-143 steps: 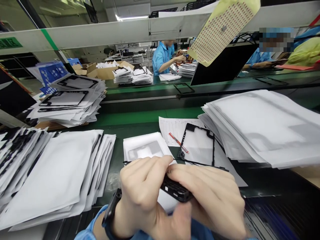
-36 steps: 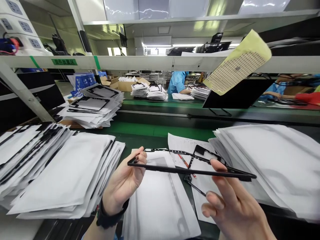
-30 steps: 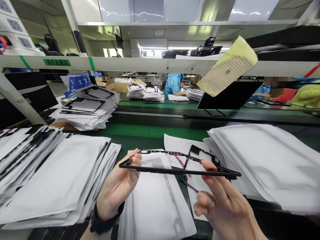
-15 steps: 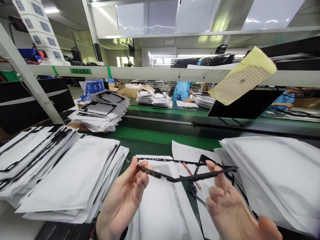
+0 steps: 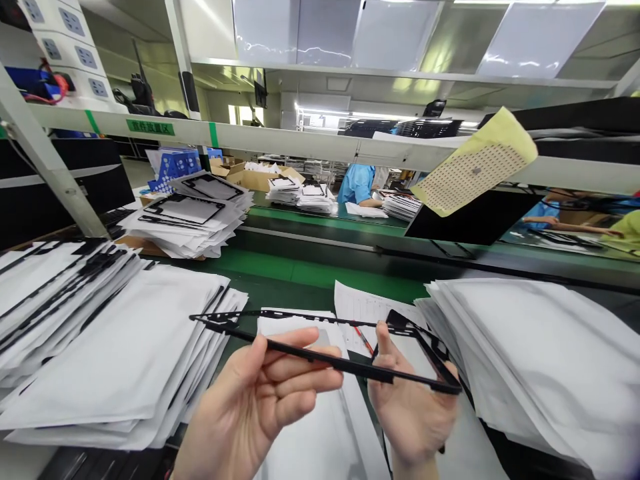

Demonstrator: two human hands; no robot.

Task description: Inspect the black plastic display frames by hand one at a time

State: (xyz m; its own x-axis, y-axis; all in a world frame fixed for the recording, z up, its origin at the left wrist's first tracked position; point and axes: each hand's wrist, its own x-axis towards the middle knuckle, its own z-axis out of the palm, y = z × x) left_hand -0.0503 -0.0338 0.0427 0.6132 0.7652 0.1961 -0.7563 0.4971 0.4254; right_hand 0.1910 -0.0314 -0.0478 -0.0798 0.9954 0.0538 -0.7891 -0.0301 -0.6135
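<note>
A thin black rectangular frame [image 5: 350, 365] is held nearly level, its long near bar crossing in front of both hands. My left hand [image 5: 265, 400] pinches this bar, thumb over it and the other fingers stretched out behind and below. At the frame's right end is my right hand [image 5: 413, 407], slightly blurred. One of its fingers points up inside the opening and another part shows outside the short side, so it straddles that corner. Below lies a white sheet or sleeve [image 5: 320, 427]. A red pen [image 5: 363, 340] and another black part [image 5: 397, 320] lie partly hidden behind the frame.
White sleeves with black frames are stacked at the left [image 5: 115, 347]. Another white stack [image 5: 530, 360] stands on the right. A printed paper [image 5: 353, 307] lies behind the hands. A yellow card [image 5: 475, 163] hangs from the rail [image 5: 300, 148]. Co-workers in blue sit beyond.
The frame has turned and shifted, its left corner now reaching further left and its right end coming nearer. My right hand has moved left and rotated. The view has swung slightly right.
</note>
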